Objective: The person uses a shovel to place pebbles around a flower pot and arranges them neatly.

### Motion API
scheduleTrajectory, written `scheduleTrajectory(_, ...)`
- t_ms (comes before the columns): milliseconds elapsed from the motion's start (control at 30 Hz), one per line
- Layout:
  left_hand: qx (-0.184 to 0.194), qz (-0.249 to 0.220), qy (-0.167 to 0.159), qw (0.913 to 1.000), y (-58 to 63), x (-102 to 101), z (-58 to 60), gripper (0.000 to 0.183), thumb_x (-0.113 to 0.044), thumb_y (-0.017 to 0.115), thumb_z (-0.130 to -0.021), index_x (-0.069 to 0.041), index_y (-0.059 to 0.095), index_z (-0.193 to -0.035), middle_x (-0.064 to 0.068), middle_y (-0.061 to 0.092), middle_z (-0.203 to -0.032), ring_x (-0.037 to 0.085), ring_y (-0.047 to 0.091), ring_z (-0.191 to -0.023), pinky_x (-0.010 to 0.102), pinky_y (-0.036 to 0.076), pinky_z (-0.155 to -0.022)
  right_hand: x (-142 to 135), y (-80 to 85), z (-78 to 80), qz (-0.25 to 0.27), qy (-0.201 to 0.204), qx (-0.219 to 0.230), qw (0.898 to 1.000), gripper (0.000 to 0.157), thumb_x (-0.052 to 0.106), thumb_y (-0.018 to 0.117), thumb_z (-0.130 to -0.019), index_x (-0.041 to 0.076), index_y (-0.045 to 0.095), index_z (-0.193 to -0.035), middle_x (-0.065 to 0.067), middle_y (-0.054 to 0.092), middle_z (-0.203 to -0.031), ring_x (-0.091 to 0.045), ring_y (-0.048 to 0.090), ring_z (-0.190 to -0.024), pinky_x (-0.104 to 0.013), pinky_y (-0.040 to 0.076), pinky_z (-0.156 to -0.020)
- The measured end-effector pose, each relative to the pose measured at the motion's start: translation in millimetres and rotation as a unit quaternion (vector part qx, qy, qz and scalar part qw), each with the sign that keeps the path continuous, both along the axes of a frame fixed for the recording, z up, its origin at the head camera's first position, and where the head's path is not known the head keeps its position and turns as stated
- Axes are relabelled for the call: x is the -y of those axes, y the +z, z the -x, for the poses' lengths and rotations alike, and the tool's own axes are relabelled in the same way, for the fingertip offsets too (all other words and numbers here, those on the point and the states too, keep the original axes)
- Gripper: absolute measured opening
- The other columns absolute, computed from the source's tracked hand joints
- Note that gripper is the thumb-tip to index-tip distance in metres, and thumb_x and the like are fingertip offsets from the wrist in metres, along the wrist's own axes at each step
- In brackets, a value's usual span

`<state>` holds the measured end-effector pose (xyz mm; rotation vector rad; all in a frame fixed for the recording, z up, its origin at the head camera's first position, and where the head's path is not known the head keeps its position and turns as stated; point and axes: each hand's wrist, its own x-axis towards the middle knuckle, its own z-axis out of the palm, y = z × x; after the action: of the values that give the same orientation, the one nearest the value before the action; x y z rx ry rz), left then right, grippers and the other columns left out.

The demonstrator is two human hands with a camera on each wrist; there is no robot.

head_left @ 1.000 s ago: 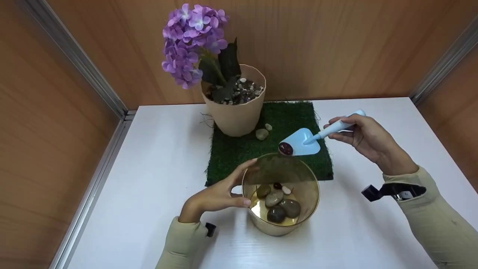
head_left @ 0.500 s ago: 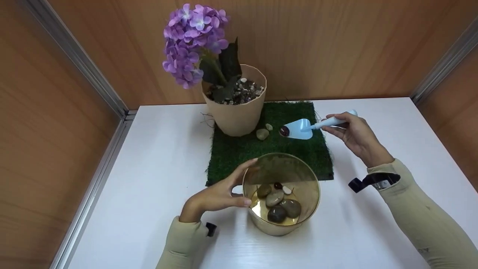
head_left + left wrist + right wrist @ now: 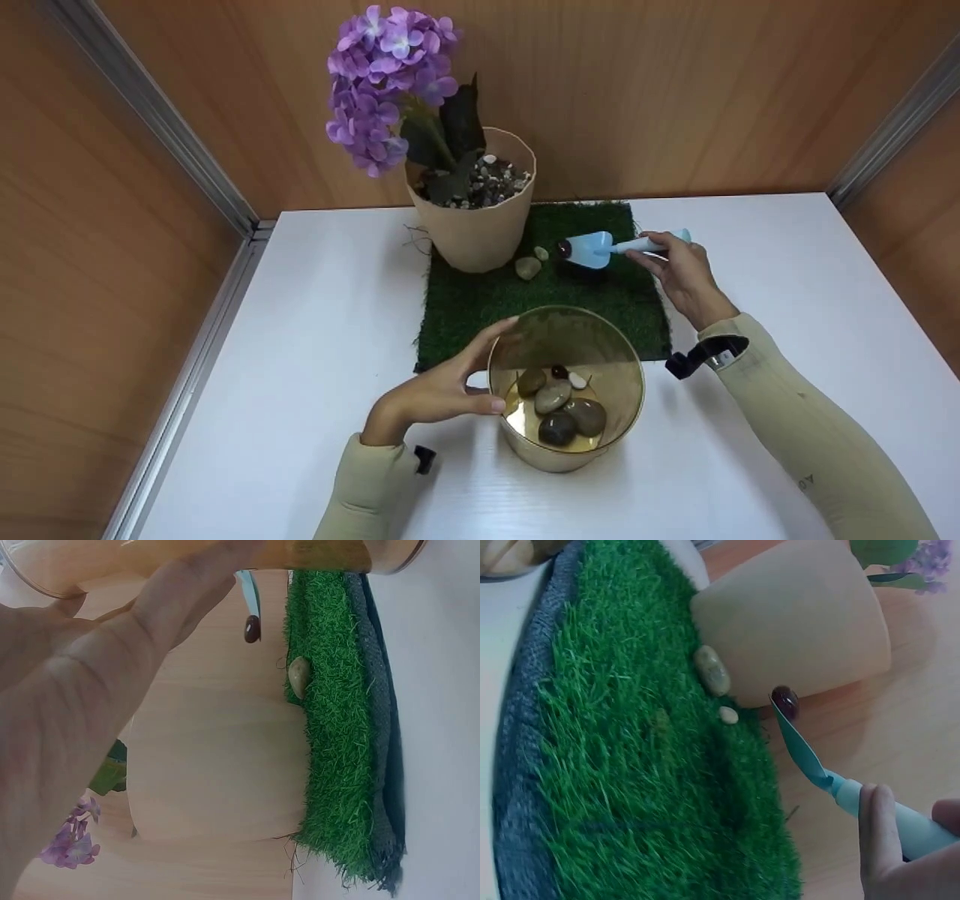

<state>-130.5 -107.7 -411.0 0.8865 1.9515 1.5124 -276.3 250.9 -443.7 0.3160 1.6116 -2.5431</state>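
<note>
Wood-grain panels [image 3: 637, 97] enclose a white table [image 3: 315, 315]. Fingers of the right hand [image 3: 681, 274] pinch a blue trowel [image 3: 589, 250], a dark red stone [image 3: 564, 248] at its tip, above the green mat [image 3: 480, 322]. Thumb and fingers spread, the left hand [image 3: 439, 391] grips a glass bowl [image 3: 551, 460] holding stones [image 3: 586, 416]. Pale pebbles [image 3: 528, 268] lie beside the flowerpot [image 3: 480, 240].

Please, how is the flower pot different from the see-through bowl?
The pot is opaque and beige; the bowl is see-through and amber-tinted. The pot holds a purple-flowered plant and small gravel, whereas the bowl holds loose stones. The left hand grips the bowl, while no hand touches the pot. Both are open at the top.
</note>
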Motion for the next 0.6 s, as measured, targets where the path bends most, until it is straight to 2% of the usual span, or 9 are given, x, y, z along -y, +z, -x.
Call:
scheduleTrajectory(267,0.005,0.002,0.007,1.0000,-4.9,0,0.9,0.092,-0.051,0.067,-0.080,-0.035,0.008,-0.148,0.001,0.022,-0.150,0.032,0.032,-0.131,0.047,0.041,-0.092,14,-9.5,10.7,0.024,-0.034,0.016,0.999,0.040,0.017,0.051,-0.096,-0.007,0.039,-0.127,-0.012,0.035,-0.123,-0.030,0.046,-0.121,-0.031,0.042,-0.094)
scheduleTrajectory(367,0.003,0.002,0.007,1.0000,-6.0,-1,1.0,0.092,-0.052,0.067,-0.079,-0.037,0.007,-0.148,0.000,0.023,-0.150,0.032,0.033,-0.131,0.045,0.041,-0.092,19,-12.9,15.1,0.041,-0.054,0.022,0.997,0.040,0.013,0.049,-0.097,-0.007,0.036,-0.128,-0.014,0.032,-0.130,-0.029,0.045,-0.122,-0.030,0.043,-0.093)
scheduleTrajectory(467,0.005,0.002,0.007,1.0000,-4.5,-1,0.7,0.092,-0.051,0.067,-0.079,-0.036,0.008,-0.148,0.002,0.023,-0.150,0.032,0.033,-0.130,0.045,0.042,-0.092,25,-15.5,18.9,0.047,-0.068,0.029,0.996,0.041,0.011,0.048,-0.097,-0.007,0.034,-0.130,-0.015,0.026,-0.139,-0.026,0.043,-0.124,-0.028,0.044,-0.091)
scheduleTrajectory(600,0.005,0.004,0.006,1.0000,-1.5,-1,0.7,0.093,-0.051,0.067,-0.079,-0.031,0.008,-0.149,0.005,0.022,-0.150,0.033,0.033,-0.130,0.049,0.039,-0.093,32,-19.5,22.0,0.033,-0.064,0.029,0.997,0.045,0.013,0.049,-0.097,-0.006,0.033,-0.134,-0.015,0.024,-0.144,-0.023,0.042,-0.125,-0.027,0.043,-0.092)
